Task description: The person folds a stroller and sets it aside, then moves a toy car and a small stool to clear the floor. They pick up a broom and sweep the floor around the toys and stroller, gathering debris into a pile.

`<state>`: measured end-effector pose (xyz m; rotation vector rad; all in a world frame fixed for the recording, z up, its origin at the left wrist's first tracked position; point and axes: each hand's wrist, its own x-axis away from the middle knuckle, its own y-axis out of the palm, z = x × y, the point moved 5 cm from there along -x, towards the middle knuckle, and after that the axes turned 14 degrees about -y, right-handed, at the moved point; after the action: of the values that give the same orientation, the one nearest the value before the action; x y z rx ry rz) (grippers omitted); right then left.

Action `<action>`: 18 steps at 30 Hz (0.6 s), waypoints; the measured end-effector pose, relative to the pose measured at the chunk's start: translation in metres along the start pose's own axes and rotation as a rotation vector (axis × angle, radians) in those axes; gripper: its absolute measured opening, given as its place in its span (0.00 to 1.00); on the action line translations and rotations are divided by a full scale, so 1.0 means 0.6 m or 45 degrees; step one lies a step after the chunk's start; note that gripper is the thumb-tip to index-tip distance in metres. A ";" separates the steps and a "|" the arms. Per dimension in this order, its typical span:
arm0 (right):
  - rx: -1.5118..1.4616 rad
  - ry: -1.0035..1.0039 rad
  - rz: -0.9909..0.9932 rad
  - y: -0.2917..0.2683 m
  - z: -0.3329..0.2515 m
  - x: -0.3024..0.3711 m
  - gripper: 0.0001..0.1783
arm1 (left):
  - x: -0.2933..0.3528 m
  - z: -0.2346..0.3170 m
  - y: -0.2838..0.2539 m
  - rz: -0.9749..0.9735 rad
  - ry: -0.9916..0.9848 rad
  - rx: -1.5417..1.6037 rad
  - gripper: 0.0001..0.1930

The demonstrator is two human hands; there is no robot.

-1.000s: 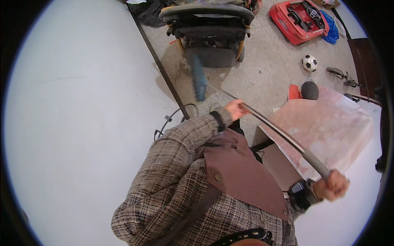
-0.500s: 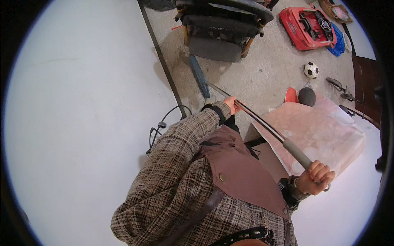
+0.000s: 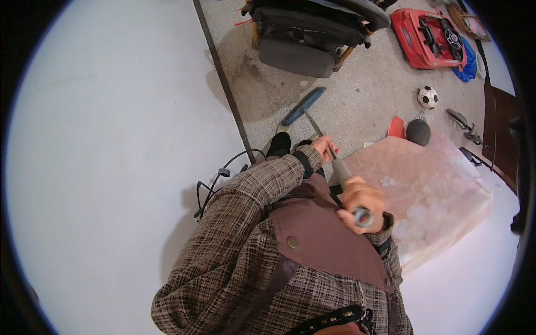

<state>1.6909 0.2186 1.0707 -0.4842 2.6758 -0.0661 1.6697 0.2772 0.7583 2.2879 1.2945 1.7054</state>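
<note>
A broom with a blue head (image 3: 304, 105) reaches down to the speckled floor, just ahead of my shoes (image 3: 279, 144). Its handle slants back toward my body. My left hand (image 3: 325, 148) is closed round the lower shaft. Higher up, my right hand (image 3: 363, 207), slightly blurred, wraps the thick grey grip (image 3: 340, 171) near its end, where a ring shows. Both hands are in front of my brown and plaid clothing.
A dark stroller-like seat (image 3: 301, 53) stands ahead. To the right are a red toy car (image 3: 416, 47), a football (image 3: 427, 97), a dark grey ball (image 3: 418, 132) and a cloth-covered surface (image 3: 424, 195). A white wall (image 3: 111, 139) borders the left, with a black cable (image 3: 215, 187) beside it.
My right hand has swung left and closer to my body. The broom head has moved right, away from the wall edge, and turned. My left hand has shifted slightly.
</note>
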 end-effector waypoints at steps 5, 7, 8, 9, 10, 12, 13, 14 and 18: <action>-0.116 -0.101 -0.224 0.069 0.055 -0.074 0.16 | 0.021 0.081 -0.039 -0.064 0.246 -0.396 0.14; -0.152 -0.184 -0.215 0.098 0.072 -0.106 0.16 | 0.042 0.126 -0.066 -0.088 0.296 -0.602 0.18; -0.166 -0.210 -0.207 0.116 0.081 -0.123 0.17 | 0.055 0.153 -0.078 -0.087 0.335 -0.672 0.20; -0.186 -0.280 -0.155 0.132 0.090 -0.141 0.16 | 0.067 0.189 -0.089 -0.117 0.389 -0.648 0.21; -0.192 -0.312 -0.116 0.148 0.097 -0.153 0.16 | 0.079 0.221 -0.102 -0.086 0.432 -0.625 0.22; -0.206 -0.352 -0.051 0.175 0.113 -0.170 0.16 | 0.112 0.288 -0.115 -0.042 0.602 -0.942 0.22; -0.206 -0.375 -0.029 0.188 0.122 -0.177 0.16 | 0.125 0.316 -0.118 -0.068 0.572 -1.038 0.22; -0.199 -0.376 -0.039 0.198 0.130 -0.182 0.16 | 0.137 0.340 -0.116 -0.094 0.564 -1.128 0.23; -0.209 -0.410 -0.029 0.210 0.150 -0.194 0.16 | 0.175 0.400 -0.110 0.073 0.590 -0.986 0.23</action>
<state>1.7858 0.3795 1.0193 -0.5267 2.3694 0.2097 1.8290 0.4910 0.7136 1.5486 0.4230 2.2957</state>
